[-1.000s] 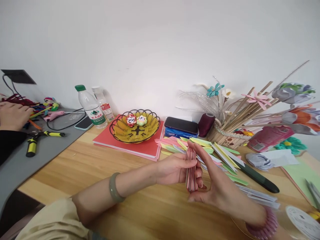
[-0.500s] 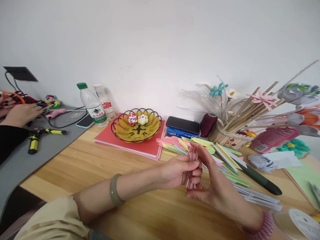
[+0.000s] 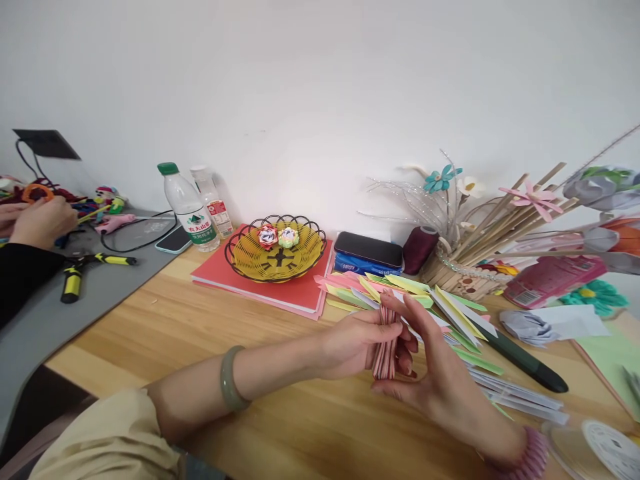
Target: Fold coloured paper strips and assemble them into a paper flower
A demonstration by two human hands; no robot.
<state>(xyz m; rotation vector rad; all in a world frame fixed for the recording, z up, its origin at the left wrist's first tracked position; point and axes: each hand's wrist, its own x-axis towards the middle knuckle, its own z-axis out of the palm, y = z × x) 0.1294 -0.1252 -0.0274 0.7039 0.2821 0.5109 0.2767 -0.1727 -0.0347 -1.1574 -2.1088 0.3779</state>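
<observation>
My left hand [image 3: 353, 343] pinches a stack of folded paper strips [image 3: 386, 350], with its thumb across the front and its fingers behind. Red, pink and white edges show along the stack, which stands nearly upright above the table. My right hand [image 3: 435, 377] spans it from end to end, thumb at the bottom and fingertips at the top. Just behind my hands lies a spread of folded coloured paper pieces [image 3: 415, 285] in yellow, green, pink and white. A dark green-handled tool [image 3: 525, 360] lies partly under them.
A yellow woven basket [image 3: 250, 270] with two paper balls sits on red paper [image 3: 215, 270]. Bottles [image 3: 187, 207] stand to its left. A flower basket [image 3: 450, 277] is at the back right, a ribbon spool [image 3: 600, 450] in front. At far left, another person's hands [image 3: 43, 223] work near pliers [image 3: 75, 277].
The right fingertips have curled closer over the top of the stack. The stack has turned slightly, and its lower end looks a little wider. The whole view has shifted slightly.
</observation>
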